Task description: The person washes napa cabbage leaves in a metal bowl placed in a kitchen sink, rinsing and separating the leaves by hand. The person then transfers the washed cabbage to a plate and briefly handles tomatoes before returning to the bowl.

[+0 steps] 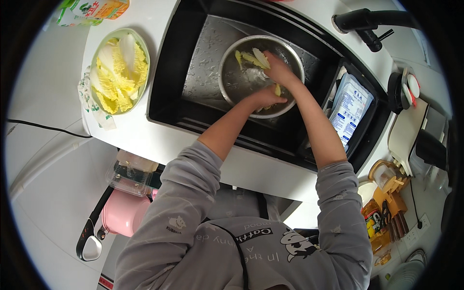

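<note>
A round stainless steel bowl [225, 88] of water stands in the black sink [203, 69], with yellow-green napa cabbage leaves [253, 59] in it. At the bowl's upper right, my right hand [279, 69] has its fingers at a pale cabbage leaf [261, 58]; its fingertips are partly hidden. My left hand [266, 98] reaches over the lower part of the bowl, near small yellow leaf pieces, and I cannot tell whether it grips any. On the counter left of the sink, a light green oval dish [147, 78] holds more napa cabbage leaves [119, 72].
A black faucet [362, 20] rises behind the sink. At the sink's right end sits a black tray [371, 108] with a printed plastic package [351, 108]. Plastic packages [108, 9] lie at the upper left. Knives [397, 226] and bottles stand at the right, a pink pot [125, 212] below the counter.
</note>
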The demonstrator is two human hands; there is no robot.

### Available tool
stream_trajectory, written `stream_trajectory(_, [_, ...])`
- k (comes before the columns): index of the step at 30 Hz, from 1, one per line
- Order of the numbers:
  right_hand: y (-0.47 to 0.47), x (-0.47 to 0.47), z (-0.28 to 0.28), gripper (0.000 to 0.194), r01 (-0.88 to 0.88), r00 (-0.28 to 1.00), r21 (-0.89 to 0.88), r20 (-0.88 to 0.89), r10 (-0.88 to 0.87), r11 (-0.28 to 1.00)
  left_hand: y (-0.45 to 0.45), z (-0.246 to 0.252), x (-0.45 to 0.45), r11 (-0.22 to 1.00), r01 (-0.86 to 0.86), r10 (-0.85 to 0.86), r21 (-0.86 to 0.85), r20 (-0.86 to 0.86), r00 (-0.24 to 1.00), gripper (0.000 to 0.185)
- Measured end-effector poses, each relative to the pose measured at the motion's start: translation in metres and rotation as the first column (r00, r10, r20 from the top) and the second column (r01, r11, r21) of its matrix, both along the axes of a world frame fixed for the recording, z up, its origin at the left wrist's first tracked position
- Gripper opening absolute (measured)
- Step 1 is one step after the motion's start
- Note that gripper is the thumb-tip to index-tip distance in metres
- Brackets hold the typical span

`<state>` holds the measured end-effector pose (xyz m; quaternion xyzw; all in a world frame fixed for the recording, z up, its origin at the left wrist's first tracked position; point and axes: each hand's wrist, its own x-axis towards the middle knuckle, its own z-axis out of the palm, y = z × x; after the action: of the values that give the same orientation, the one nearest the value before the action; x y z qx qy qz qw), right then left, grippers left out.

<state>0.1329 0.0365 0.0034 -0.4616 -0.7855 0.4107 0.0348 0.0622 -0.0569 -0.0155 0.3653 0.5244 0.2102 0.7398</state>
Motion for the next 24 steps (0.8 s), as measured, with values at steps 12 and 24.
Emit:
stream_trajectory(12, [-0.031,0.009,-0.029,0.048,0.409,0.845,-0.448,-0.143,-0.516,0.795,0.003,0.005,-0.045,0.945,-0.291,0.221,-0.151,-0.362,0.906,0.026])
stream_trajectory(24, [-0.056,0.021,0.043,0.047,0.372,0.749,-0.191,-0.517,-0.415,0.908,0.000,0.069,-0.046,0.651,-0.482,0.718,0.586,-0.270,0.642,0.017])
